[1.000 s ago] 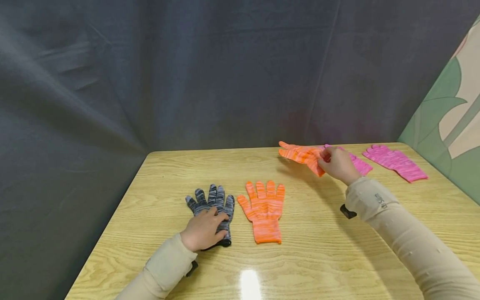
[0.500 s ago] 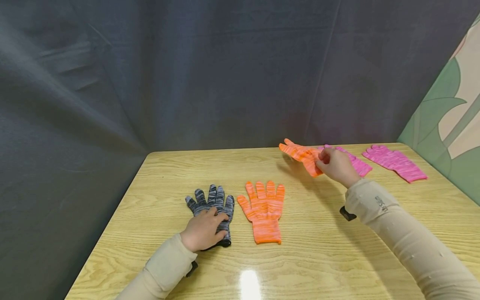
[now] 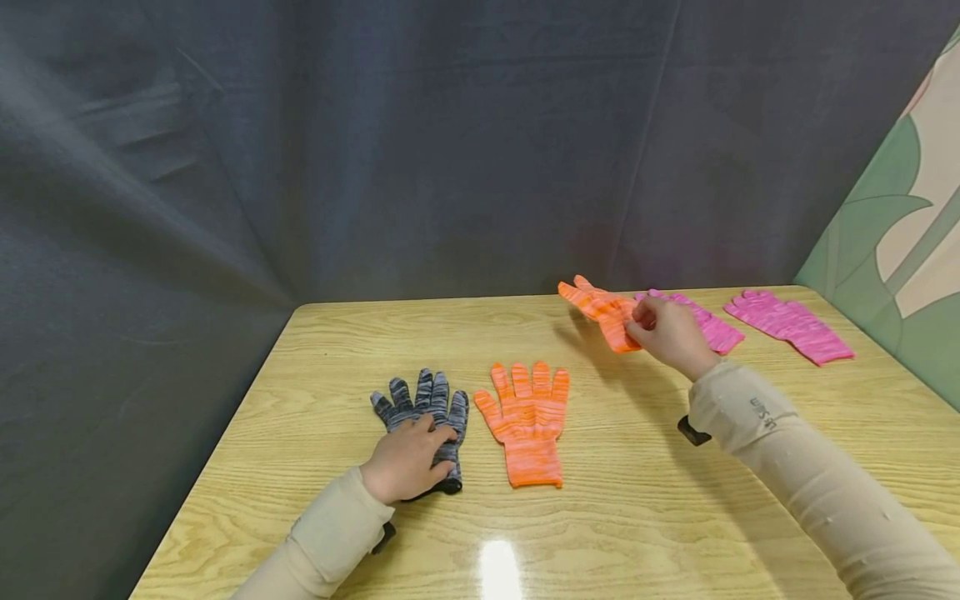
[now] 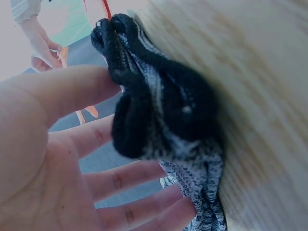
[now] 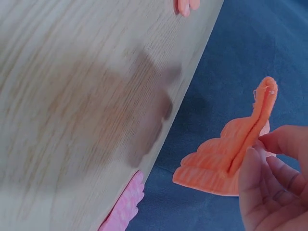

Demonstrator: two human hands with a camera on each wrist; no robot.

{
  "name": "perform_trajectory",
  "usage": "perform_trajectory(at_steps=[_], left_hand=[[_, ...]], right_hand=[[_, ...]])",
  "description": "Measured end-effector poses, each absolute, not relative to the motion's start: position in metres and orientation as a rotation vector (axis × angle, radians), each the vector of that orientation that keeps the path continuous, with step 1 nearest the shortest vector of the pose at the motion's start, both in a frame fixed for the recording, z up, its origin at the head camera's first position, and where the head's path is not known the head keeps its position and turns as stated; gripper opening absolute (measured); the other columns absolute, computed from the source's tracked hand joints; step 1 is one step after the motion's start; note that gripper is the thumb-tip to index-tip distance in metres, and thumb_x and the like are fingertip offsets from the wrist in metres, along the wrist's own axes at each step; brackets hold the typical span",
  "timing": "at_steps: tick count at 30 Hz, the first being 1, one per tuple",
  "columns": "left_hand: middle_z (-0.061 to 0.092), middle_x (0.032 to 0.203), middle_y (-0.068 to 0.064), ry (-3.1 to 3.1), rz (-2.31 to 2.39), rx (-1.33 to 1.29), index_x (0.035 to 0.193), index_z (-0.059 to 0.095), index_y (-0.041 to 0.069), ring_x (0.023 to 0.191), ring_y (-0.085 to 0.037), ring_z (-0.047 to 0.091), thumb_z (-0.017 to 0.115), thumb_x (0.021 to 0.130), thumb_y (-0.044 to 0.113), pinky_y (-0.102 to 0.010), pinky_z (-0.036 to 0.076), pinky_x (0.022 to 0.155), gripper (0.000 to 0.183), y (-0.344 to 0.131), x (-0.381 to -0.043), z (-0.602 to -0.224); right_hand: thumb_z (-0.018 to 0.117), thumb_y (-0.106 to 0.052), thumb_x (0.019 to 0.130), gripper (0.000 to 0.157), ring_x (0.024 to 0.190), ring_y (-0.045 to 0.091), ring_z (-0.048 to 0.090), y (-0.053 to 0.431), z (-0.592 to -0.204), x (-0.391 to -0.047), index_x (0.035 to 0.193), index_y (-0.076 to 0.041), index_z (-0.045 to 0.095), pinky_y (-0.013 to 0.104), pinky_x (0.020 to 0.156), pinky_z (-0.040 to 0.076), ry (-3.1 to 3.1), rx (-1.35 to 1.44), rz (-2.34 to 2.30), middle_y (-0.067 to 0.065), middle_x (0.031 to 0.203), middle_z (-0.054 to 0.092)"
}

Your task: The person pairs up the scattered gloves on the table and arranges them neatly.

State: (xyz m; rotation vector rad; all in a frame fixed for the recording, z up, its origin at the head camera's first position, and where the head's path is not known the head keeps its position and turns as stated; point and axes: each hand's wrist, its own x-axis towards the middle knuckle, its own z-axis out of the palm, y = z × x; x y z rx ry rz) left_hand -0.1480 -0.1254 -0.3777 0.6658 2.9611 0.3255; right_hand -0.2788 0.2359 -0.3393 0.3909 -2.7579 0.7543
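Observation:
My right hand [image 3: 677, 337] pinches an orange knit glove [image 3: 604, 313] by its cuff, between thumb and fingertips. The glove hangs above the far part of the table, its fingers pointing left, its shadow falling on the wood. In the right wrist view the folded cuff edge [image 5: 260, 118] stands up from the pinch. My left hand [image 3: 408, 458] lies with extended fingers on a grey and black knit glove [image 3: 425, 400], covering its palm. The left wrist view shows the black cuff [image 4: 185, 96] beside the thumb. A second orange glove [image 3: 531, 425] lies flat, fingers away from me, right of the grey one.
Two pink gloves lie at the far right: one pink glove [image 3: 720, 327] partly behind my right hand, the other pink glove [image 3: 791, 325] farther right. Dark cloth [image 3: 450, 150] hangs behind the wooden table [image 3: 360, 333]. A patterned panel [image 3: 892, 217] borders the right side.
The held orange glove has swung slightly, its fingers rising and its cuff shifting a little left with my right hand. My left hand and the gloves on the table stay put.

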Motion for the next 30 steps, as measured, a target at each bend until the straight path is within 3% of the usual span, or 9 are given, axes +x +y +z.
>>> perform_trajectory(at_steps=[12, 30], left_hand=[[0.057, 0.105, -0.016, 2.968, 0.317, 0.672, 0.117, 0.061, 0.011, 0.087, -0.033, 0.057, 0.066, 0.086, 0.024, -0.048, 0.050, 0.072, 0.034, -0.126, -0.148, -0.378], [0.057, 0.103, -0.016, 2.966, 0.318, 0.673, 0.117, 0.061, 0.010, 0.086, -0.033, 0.057, 0.066, 0.086, 0.024, -0.047, 0.050, 0.072, 0.034, -0.125, -0.148, -0.378]], right_hand=[[0.063, -0.009, 0.083, 0.014, 0.061, 0.020, 0.051, 0.226, -0.337, -0.273, 0.083, 0.003, 0.056, 0.027, 0.057, 0.039, -2.693, 0.451, 0.713, 0.013, 0.068, 0.059], [0.064, -0.009, 0.084, 0.014, 0.059, 0.018, 0.053, 0.215, -0.337, -0.265, 0.080, 0.002, 0.057, 0.027, 0.055, 0.041, -2.667, 0.505, 0.690, 0.014, 0.068, 0.062]])
